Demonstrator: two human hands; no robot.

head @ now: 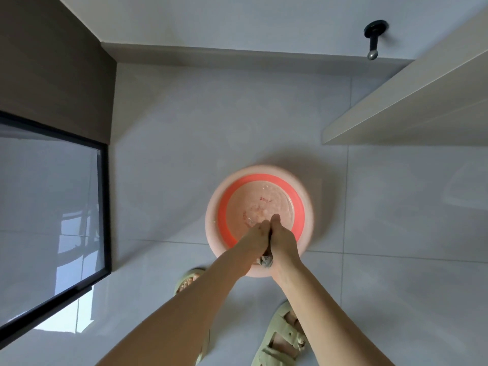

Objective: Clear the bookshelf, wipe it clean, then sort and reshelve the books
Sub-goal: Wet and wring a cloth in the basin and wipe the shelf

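A pink basin (303, 196) with an orange inner band stands on the tiled floor and holds water. Over its near side my left hand (254, 237) and my right hand (284, 239) are pressed together, both gripping a grey cloth (266, 261). Only a small bunched end of the cloth shows below my palms; the remainder is hidden between my hands.
A white shelf board (406, 107) juts in from the right. A glass door with a black frame (104, 207) stands at the left beside a brown wall. A black door stopper (374, 40) sits on the far floor. My feet in green sandals (277, 336) are close to the basin.
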